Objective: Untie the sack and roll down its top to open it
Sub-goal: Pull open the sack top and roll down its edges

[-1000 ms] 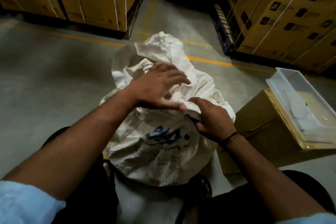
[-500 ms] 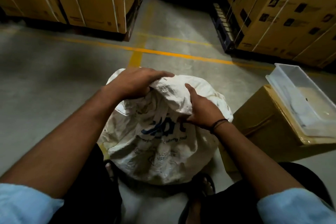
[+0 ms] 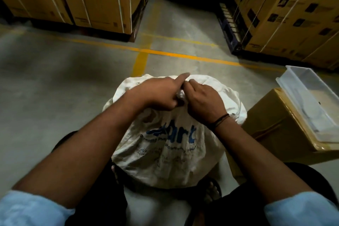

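Sack [image 3: 170,148] of white woven cloth stands near, on the concrete floor [image 3: 55,97], its bunched top [image 3: 180,95] pinched by both left hand [image 3: 157,95] and right hand [image 3: 203,101]; best, I judge, to steady one side and tease the tie loose rather than tug.

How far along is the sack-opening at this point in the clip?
Done: nothing visibly finished; the sack has its top bunched shut. In hand: the left hand and right hand both pinch the gathered fabric at the top, apparently working the tie. Left: freeing the tie, then rolling the top down; no rolled rim shows yet.
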{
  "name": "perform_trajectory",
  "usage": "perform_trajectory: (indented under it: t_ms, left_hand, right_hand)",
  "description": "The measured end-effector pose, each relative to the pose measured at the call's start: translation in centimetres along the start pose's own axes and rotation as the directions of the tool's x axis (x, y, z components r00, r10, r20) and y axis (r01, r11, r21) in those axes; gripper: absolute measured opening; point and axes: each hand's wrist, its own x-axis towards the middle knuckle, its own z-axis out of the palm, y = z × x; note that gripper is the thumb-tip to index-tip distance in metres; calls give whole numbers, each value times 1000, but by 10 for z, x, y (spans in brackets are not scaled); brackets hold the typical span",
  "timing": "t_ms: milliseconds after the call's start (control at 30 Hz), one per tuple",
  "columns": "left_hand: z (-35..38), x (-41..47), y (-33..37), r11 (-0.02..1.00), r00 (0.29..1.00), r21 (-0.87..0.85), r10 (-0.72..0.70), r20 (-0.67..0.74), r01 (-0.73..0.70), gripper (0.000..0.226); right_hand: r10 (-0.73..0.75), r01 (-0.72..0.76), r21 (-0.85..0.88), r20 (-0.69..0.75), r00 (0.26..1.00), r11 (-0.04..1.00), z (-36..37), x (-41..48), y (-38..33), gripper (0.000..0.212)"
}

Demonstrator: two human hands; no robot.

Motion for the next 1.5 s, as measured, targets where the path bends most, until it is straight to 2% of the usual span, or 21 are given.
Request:
perform_trajectory:
  t_ms: [67, 133, 200, 300, 400, 533, 667, 733, 800, 833, 900, 1000, 1033, 1100, 1167, 1233, 1300, 1333, 1367, 1433, 1500]
  left_hand:
    - [12, 0, -7, 997, 998, 65, -42, 46, 39, 91]
    - [16, -4, -10, 986, 998, 168, -23, 54, 14, 90]
    - [17, -7, -6, 971, 998, 231, 65, 8, -65, 86]
    - [25, -10, 7, 922, 969, 338, 230, -92, -187, 80]
    - [32, -20, 10, 911, 951, 344, 282, -123, -226, 84]
    - [25, -31, 8, 992, 995, 84, 95, -39, -91, 72]
    - [13, -32, -3, 993, 991, 76, 92, -97, -85, 46]
    - [7, -38, -13, 991, 990, 64, 123, -68, -119, 41]
    - [6, -45, -12, 973, 974, 60, 224, -31, -222, 32]
    - [8, -47, -7, 957, 957, 59, 288, -35, -285, 28]
    - [15, -51, 8, 899, 899, 114, 432, -79, -422, 32]
    - [28, -54, 20, 786, 776, 218, 613, -151, -579, 40]
    - [29, -55, 19, 801, 788, 206, 595, -159, -563, 42]
    - [32, -55, 8, 911, 904, 73, 412, -114, -406, 53]
    - [35, -56, -8, 979, 979, -13, 204, -3, -204, 74]
    - [34, -58, -15, 985, 968, -128, 143, 205, -118, 93]
    - [36, -58, -11, 926, 881, -376, 203, 427, -31, 75]
    - [42, -55, -11, 917, 859, -398, 202, 471, 3, 60]
    - [46, -53, -10, 939, 877, -344, 163, 452, 4, 46]
    - [57, -45, -15, 991, 967, -74, 129, 220, -115, 37]
    - [71, -39, -18, 965, 968, 79, 248, 37, -250, 36]
  right_hand:
    - [-21, -12, 160, 203, 979, 987, 0, -4, 2, 50]
    - [-34, -161, 425, 416, 909, 891, -8, -8, 9, 78]
    - [-11, -266, 510, 477, 879, 818, -16, -9, 21, 81]
    - [97, -278, 273, 531, 842, 921, -16, -12, 30, 62]
    - [114, -88, -79, 434, 894, 993, -5, -16, 33, 57]
    - [114, -132, 37, 309, 944, 991, -7, -22, 24, 33]
    - [78, -74, -25, 230, 970, 997, -8, -27, 2, 31]
    - [-18, -92, 236, 426, 904, 967, -18, -27, 2, 41]
    - [-153, -284, 504, 662, 734, 816, -31, -30, 14, 56]
    - [-184, -359, 529, 721, 668, 769, -35, -35, 20, 62]
    - [-166, -379, 478, 767, 620, 792, -35, -44, 28, 72]
    - [-153, -192, 395, 691, 707, 898, -18, -55, 18, 73]
    - [-159, -125, 386, 625, 764, 914, -12, -57, 11, 70]
    - [-164, -83, 423, 515, 841, 903, -3, -59, -1, 62]
    - [-128, -96, 411, 485, 865, 907, 1, -60, -9, 51]
    - [-90, -30, 260, 437, 895, 965, 5, -60, -14, 49]
    - [-125, 94, 118, 297, 947, 989, 9, -63, -20, 42]
    - [-161, 149, 68, 247, 956, 987, 11, -65, -23, 35]
    - [-191, 189, 30, 194, 962, 981, 16, -68, -26, 30]
    - [-184, 185, 11, 139, 973, 983, 24, -71, -27, 28]
    - [-124, 122, 25, 140, 982, 992, 35, -73, -24, 34]
